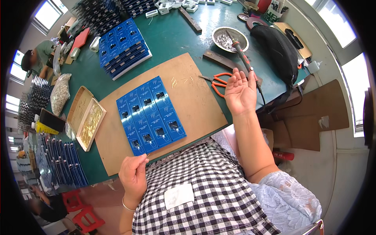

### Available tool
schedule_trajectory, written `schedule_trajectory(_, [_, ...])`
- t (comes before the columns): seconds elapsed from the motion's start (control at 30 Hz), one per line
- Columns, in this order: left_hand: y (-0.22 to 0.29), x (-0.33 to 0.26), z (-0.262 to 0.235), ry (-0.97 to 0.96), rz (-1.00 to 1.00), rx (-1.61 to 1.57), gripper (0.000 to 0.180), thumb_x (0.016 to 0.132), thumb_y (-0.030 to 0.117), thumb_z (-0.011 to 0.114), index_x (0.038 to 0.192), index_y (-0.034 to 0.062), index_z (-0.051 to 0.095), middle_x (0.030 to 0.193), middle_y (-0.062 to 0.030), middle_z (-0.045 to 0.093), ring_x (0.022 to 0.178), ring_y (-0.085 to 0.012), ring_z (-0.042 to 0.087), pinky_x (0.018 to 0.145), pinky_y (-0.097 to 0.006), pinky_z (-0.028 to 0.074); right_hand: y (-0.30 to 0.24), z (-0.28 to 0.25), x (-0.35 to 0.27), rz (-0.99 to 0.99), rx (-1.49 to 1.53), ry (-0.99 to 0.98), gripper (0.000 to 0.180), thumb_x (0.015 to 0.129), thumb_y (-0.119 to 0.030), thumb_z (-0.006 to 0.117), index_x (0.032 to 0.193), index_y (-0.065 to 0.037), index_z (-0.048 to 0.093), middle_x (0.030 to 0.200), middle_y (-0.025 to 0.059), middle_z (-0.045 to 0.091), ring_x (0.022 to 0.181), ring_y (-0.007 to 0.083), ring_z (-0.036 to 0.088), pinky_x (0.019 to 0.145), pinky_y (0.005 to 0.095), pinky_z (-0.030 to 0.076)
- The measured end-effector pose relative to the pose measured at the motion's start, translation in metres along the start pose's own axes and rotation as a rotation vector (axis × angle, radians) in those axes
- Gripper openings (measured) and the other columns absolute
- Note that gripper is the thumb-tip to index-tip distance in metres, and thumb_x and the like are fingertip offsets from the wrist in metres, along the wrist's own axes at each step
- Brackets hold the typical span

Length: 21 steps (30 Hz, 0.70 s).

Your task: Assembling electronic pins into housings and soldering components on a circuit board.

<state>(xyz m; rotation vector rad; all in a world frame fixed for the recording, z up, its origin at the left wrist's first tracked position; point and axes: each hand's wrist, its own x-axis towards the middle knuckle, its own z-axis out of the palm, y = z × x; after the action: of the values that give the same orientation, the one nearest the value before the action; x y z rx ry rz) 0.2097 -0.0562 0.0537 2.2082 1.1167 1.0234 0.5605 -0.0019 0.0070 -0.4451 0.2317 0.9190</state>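
Note:
A blue circuit board panel (150,115), made of several joined boards with dark components, lies on the brown work board (203,103). At the panel's near left corner, my left hand (134,174) is closed, thumb and forefinger pinched; a tiny thin sliver seems to show at the tips, too small to name. My right hand (241,93) is raised palm up on the right, fingers loosely apart and holding nothing visible. Just behind its fingers rests a soldering iron (243,58), its tip over a metal bowl (223,41) of shiny bits. Orange-handled pliers (219,81) lie beside that hand.
Several brass-coloured pins (182,80) lie loose on the work board. An open box (91,119) of gold pins stands left. Stacked blue panels (121,51) sit behind, with metal bars (190,20) nearby. A black case (276,53) occupies the right edge. Another person (41,56) sits far left.

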Motion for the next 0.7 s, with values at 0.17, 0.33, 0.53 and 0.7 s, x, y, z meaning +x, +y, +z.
schedule_trajectory(0.17, [0.004,-0.014,0.02,0.069,-0.146,-0.203,0.01,0.089,-0.001,0.064,0.098,0.0027,0.065,0.079,-0.0085,0.066,0.067,-0.0128,0.06,0.06,-0.024,0.047,-0.008,0.009,0.03,0.01,0.111,-0.152,0.035,0.099,-0.028,0.054,0.114,0.003,0.046,0.113,0.0193,0.06,0.089,0.0214,0.065,0.078,0.0333,0.061])
schedule_trajectory(0.33, [0.008,-0.026,0.018,-0.05,-0.205,-0.318,0.008,0.09,-0.001,0.062,0.097,-0.0004,0.061,0.085,-0.009,0.063,0.075,-0.0131,0.061,0.067,-0.024,0.048,-0.003,0.022,0.081,0.059,0.304,-0.082,0.022,0.098,-0.026,0.055,0.098,-0.004,0.054,0.091,0.0109,0.064,0.08,0.0199,0.064,0.07,0.032,0.058])
schedule_trajectory(0.53, [0.015,-0.032,0.027,0.006,-0.402,-0.669,0.01,0.091,-0.001,0.06,0.101,-0.0001,0.057,0.091,-0.0043,0.061,0.079,-0.0078,0.058,0.072,-0.022,0.049,0.038,-0.002,-0.057,-0.27,-0.472,-0.75,0.026,0.096,-0.016,0.059,0.12,-0.013,0.05,0.09,0.0125,0.067,0.071,0.0174,0.061,0.057,0.0285,0.05])
schedule_trajectory(0.7, [0.019,-0.013,0.025,-0.106,-0.346,-0.836,0.012,0.093,0.001,0.06,0.102,0.0018,0.052,0.094,-0.0046,0.06,0.083,-0.0094,0.061,0.075,-0.022,0.05,0.076,-0.018,-0.114,-0.264,-0.76,-1.441,0.028,0.085,-0.003,0.071,0.11,-0.005,0.058,0.09,0.0146,0.068,0.083,0.0261,0.069,0.073,0.0361,0.055])
